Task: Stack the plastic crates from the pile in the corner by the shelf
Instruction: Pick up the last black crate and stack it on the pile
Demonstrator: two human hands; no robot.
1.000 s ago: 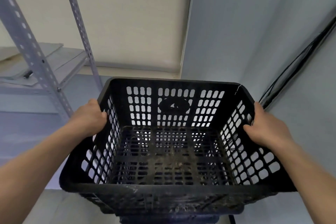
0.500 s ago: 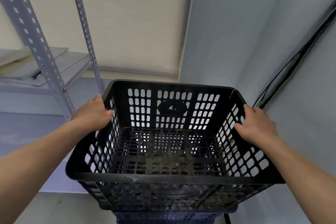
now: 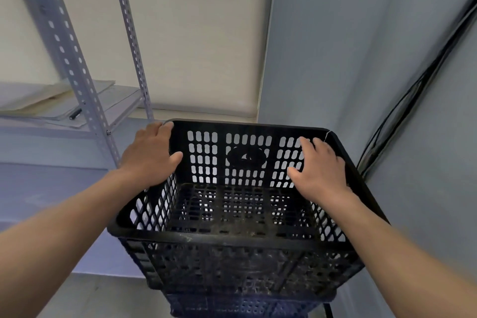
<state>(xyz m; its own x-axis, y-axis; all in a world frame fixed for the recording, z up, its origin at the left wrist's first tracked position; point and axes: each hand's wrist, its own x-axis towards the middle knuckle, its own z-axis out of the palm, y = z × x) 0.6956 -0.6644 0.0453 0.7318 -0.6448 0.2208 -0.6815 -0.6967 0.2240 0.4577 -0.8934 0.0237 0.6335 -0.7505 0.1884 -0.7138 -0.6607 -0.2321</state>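
Note:
A black perforated plastic crate point(image 3: 240, 248) sits level on top of another dark crate point(image 3: 240, 304), whose top edge shows just below it. My left hand point(image 3: 149, 155) rests over the top crate's far-left corner, fingers stretched along the rim and thumb inside the wall. Over the crate's far-right inner corner, my right hand point(image 3: 320, 170) has its fingers spread and loose, gripping nothing. The top crate has nothing in it, and its far-right rim shows a small crack. The lower part of the stack is hidden.
A grey slotted metal shelf upright point(image 3: 64, 51) stands close on the left, with papers point(image 3: 51, 95) and a pen point(image 3: 75, 113) on its board. Black cables point(image 3: 413, 100) run down the grey wall on the right. A pale roller blind point(image 3: 201, 33) hangs behind the crates.
The crate has sunk lower onto the stack. Both hands left their grip on the side rims and slid toward the far corners, fingers now straightened.

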